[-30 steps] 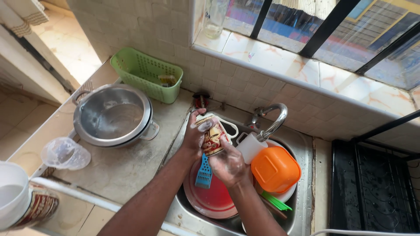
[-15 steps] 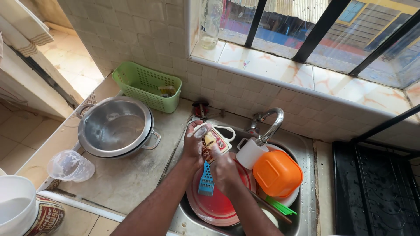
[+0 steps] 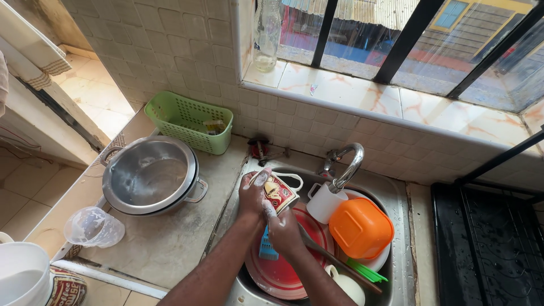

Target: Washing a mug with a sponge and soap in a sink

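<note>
**Tiled kitchen corner under a barred window**

Small square beige tiles on the wall (image 3: 170,51). Above, a marbled tile window sill (image 3: 362,93) (orange veins on cream) beneath a window (image 3: 453,34) crossed by dark bars (image 3: 408,34). Bright daylight through the glass. Grey, worn stone countertop (image 3: 164,243) below. At far left, pale floor tiles (image 3: 96,96) in sunlight. At far right, a black surface (image 3: 487,238).

Single head-worn view, close, looking steeply down over the sink (image 3: 396,187) and counter (image 3: 170,243), facing the barred window (image 3: 396,39).
</note>
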